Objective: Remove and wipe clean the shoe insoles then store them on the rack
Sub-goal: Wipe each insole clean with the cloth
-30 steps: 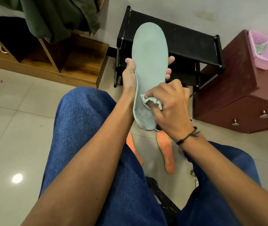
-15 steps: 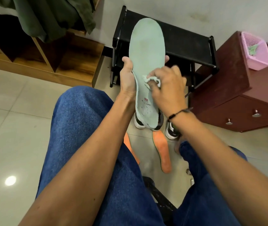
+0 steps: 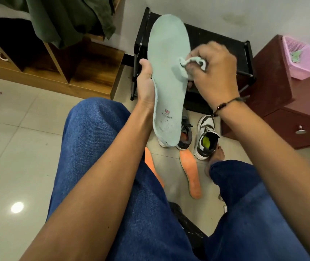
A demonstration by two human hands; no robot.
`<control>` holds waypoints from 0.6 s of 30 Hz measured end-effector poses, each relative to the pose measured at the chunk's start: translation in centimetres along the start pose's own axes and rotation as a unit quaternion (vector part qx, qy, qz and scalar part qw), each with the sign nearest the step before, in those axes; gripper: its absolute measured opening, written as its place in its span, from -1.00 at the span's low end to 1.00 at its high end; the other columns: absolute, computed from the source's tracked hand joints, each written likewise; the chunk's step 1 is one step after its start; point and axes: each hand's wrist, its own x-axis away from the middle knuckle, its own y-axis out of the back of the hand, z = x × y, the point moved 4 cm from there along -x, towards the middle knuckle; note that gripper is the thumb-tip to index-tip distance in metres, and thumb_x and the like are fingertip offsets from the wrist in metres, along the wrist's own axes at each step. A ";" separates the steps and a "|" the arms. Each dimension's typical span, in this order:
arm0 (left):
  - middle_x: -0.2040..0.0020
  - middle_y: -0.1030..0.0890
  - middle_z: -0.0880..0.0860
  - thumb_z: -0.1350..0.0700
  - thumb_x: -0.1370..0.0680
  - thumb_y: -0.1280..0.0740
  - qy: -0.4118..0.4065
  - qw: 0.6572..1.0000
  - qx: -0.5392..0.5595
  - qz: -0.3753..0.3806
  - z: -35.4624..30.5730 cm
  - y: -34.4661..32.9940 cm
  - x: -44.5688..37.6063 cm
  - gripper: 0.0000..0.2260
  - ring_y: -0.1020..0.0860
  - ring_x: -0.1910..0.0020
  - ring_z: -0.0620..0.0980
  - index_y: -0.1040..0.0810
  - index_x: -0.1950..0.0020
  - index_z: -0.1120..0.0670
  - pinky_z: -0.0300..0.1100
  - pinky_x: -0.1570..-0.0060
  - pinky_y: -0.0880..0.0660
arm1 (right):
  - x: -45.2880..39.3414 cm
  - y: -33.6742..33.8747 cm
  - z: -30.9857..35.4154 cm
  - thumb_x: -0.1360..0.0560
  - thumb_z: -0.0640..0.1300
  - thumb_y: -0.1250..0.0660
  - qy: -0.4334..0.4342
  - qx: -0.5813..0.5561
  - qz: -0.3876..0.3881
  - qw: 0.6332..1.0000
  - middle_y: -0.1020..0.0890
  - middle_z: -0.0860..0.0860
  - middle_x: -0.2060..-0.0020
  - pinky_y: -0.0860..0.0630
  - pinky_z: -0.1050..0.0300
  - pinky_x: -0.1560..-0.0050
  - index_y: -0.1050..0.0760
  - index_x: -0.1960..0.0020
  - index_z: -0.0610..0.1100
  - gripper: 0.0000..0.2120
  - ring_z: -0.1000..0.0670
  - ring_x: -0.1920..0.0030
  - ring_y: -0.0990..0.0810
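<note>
Now the mint insole is held upright in the left hand, the cloth pinched and rubbed mid-sole by the right hand; racking likely comes next.

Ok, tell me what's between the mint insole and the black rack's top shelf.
Nothing visible. The left hand holds the mint insole upright just in front of the black shoe rack, the right hand presses a cloth to it, and the visible part of the top shelf is bare.
</note>
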 end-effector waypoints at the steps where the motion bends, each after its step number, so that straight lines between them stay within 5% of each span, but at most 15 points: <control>1: 0.10 -0.69 0.14 -0.03 -0.68 0.09 -0.031 0.999 -0.007 0.007 -0.4 0.0 0.2 -0.47 -0.66 0.09 -0.07 -0.32 -0.33 0.40 -0.26 0.11 -0.57 | -0.8 -0.3 -0.3 -0.44 -0.17 -0.33 0.017 0.043 0.018 0.999 -0.58 -0.11 0.11 -0.19 0.26 0.14 -0.59 0.09 -0.20 -0.88 -0.12 0.03 -0.47; 3: 0.51 -0.58 -0.03 0.06 -0.70 0.10 -0.063 0.996 0.021 0.053 -0.7 -0.4 0.5 -0.49 -0.56 0.51 -0.19 -0.26 -0.32 0.51 -0.37 0.48 -0.46 | -1.0 -1.4 -0.7 -0.45 -0.20 -0.34 0.040 0.092 0.047 0.994 -0.57 -0.13 0.08 -0.23 0.20 0.10 -0.59 0.07 -0.20 -0.90 -0.15 -0.01 -0.45; 5: 0.57 -0.52 -0.04 0.09 -0.70 0.11 -0.087 0.994 0.015 0.061 -1.3 -0.4 1.6 -0.49 -0.50 0.58 -0.20 -0.24 -0.26 0.58 -0.39 0.53 -0.42 | 0.2 -2.6 -0.6 -0.41 -0.26 -0.36 0.056 0.083 0.041 0.994 -0.57 -0.14 0.15 -0.32 0.06 0.13 -0.58 0.14 -0.22 -0.95 -0.20 0.06 -0.47; 7: 0.50 -0.60 0.07 0.07 -0.70 0.11 -0.086 0.995 -0.018 0.043 -1.4 -0.2 1.7 -0.47 -0.53 0.55 -0.17 -0.35 -0.18 0.55 -0.37 0.50 -0.45 | 2.0 -3.5 -0.2 -0.36 -0.33 -0.36 0.052 0.052 0.010 0.997 -0.58 -0.14 0.23 -0.32 0.13 0.14 -0.57 0.22 -0.23 -0.96 -0.21 0.18 -0.47; 10: 0.20 -0.67 0.23 0.00 -0.69 0.15 -0.009 0.999 0.047 0.024 -0.7 -0.8 1.3 -0.44 -0.60 0.44 -0.09 -0.24 -0.36 0.48 -0.31 0.41 -0.52 | 4.1 -3.7 -0.3 -0.33 -0.36 -0.34 0.001 -0.005 -0.041 0.999 -0.57 -0.13 0.27 -0.15 0.25 0.27 -0.56 0.25 -0.24 -0.94 -0.19 0.24 -0.47; 13: -0.11 -0.56 0.26 -0.26 -0.61 0.25 0.059 0.976 0.161 0.133 -0.2 -1.7 1.2 -0.26 -0.57 0.16 0.13 -0.29 -0.40 0.32 -0.08 0.09 -0.54 | 6.1 -3.5 0.3 -0.35 -0.35 -0.34 -0.027 -0.065 -0.043 0.997 -0.58 -0.09 0.25 -0.26 0.22 0.22 -0.58 0.22 -0.22 -0.92 -0.15 0.20 -0.51; 18: -0.20 -0.49 0.25 -0.35 -0.55 0.25 0.087 0.957 0.203 0.187 0.8 -2.0 0.4 -0.22 -0.53 0.13 0.12 -0.33 -0.38 0.22 -0.02 0.00 -0.52 | 8.3 -2.6 1.2 -0.38 -0.27 -0.38 -0.002 -0.105 0.007 0.994 -0.58 -0.03 0.27 -0.43 0.02 0.17 -0.58 0.21 -0.21 -0.99 -0.09 0.21 -0.53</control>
